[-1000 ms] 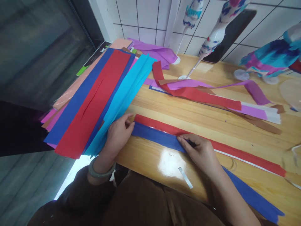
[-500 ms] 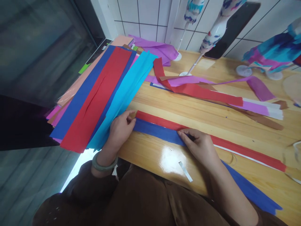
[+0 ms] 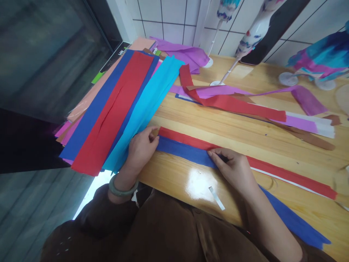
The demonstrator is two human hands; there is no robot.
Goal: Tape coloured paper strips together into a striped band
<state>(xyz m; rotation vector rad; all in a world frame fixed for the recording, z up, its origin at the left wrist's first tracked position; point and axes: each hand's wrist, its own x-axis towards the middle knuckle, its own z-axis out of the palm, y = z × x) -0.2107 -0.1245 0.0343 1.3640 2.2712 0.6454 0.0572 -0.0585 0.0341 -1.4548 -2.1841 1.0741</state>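
A long red crepe-paper strip [image 3: 293, 177] lies across the wooden table, with a thin white line along its near edge. Against that edge runs a blue crepe-paper strip [image 3: 185, 152]; its far right part angles away toward the table's front. At the left ends, my left hand [image 3: 143, 145] pinches the corner of the blue strip, fingertips next to the red one. Farther right, my right hand [image 3: 231, 167] has thumb and forefinger closed on the blue strip's upper edge where it meets the red. My right forearm hides part of the blue strip.
A stack of coloured paper with a red sheet [image 3: 113, 116] and a turquoise sheet [image 3: 144, 112] stands at left. Loose strips, one red [image 3: 240, 105], lie behind. A small white slip [image 3: 217, 198] is in front. Decorated bottle shapes [image 3: 253, 31] on stands rise at the back.
The view has shifted slightly, so things sit a little farther right. Both hands stay at about the same spots on the strips.
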